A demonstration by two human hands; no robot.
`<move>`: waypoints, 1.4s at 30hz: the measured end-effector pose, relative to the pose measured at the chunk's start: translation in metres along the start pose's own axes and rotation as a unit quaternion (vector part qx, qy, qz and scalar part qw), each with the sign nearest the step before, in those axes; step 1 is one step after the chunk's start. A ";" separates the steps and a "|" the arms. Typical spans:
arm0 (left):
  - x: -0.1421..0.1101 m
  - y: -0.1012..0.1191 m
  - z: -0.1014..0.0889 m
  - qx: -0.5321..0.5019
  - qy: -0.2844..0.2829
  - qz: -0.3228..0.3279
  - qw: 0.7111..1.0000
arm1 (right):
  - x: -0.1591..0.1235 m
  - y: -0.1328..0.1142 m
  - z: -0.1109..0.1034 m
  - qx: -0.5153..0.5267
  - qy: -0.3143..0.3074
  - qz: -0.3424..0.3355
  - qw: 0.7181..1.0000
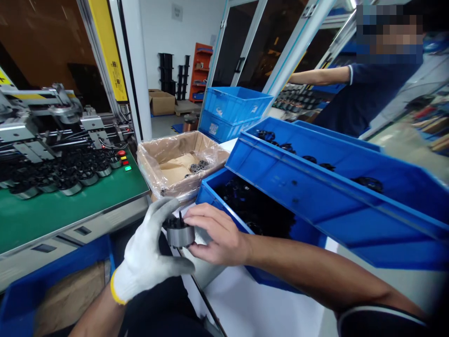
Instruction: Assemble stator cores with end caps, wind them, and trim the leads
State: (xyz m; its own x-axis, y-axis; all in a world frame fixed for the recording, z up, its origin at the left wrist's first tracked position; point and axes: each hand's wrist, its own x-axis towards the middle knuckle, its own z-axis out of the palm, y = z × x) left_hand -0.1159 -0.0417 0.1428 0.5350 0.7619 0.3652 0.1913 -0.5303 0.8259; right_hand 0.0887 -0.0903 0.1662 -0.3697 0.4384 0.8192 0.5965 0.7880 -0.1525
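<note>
A stator core point(180, 235), a short steel cylinder with black plastic prongs on top, is held roughly upright in front of me. My right hand point(217, 236), bare, pinches its right side, fingers near the top and thumb near the lower edge. On the other side, my left hand point(145, 248) wears a white knitted glove with a yellow cuff. Its fingers and thumb are spread in a wide C around the core. The gloved thumb stays below the core, apart from it; whether the gloved fingers touch its far side is hidden.
Several similar cores point(70, 180) stand on the green bench point(105, 201) beside a machine. A plastic-lined carton point(168, 185) holds a few parts. Blue crates point(315, 196) with black parts stand right; another blue bin point(21, 290) is lower left. A co-worker point(372, 93) reaches left behind the crates.
</note>
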 end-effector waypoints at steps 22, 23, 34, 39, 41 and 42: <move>0.009 -0.018 -0.006 0.204 0.022 0.242 0.948 | -0.004 0.003 0.004 -0.008 -0.051 0.040 0.998; 0.009 -0.019 -0.005 0.200 0.025 0.242 0.949 | -0.004 0.003 0.004 -0.009 -0.054 0.039 0.998; -0.009 -0.052 -0.062 0.204 0.195 -0.025 0.959 | -0.013 0.009 -0.003 -0.155 -0.133 0.048 0.978; -0.009 -0.087 -0.200 0.431 0.175 -0.424 0.777 | -0.006 0.009 -0.005 -0.195 -0.146 0.015 0.970; -0.005 -0.100 -0.244 0.434 0.167 -0.457 0.758 | -0.004 0.009 -0.005 -0.193 -0.148 0.008 0.970; -0.003 -0.106 -0.260 0.430 0.170 -0.459 0.759 | -0.003 0.009 -0.004 -0.188 -0.149 0.004 0.971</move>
State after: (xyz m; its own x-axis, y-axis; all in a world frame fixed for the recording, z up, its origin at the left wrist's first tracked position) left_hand -0.3520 0.1094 0.1657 -0.3633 0.9315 0.0157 0.8991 0.3462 0.2677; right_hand 0.0984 -0.0866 0.1645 -0.5211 0.5935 0.6134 0.7972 0.5951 0.1015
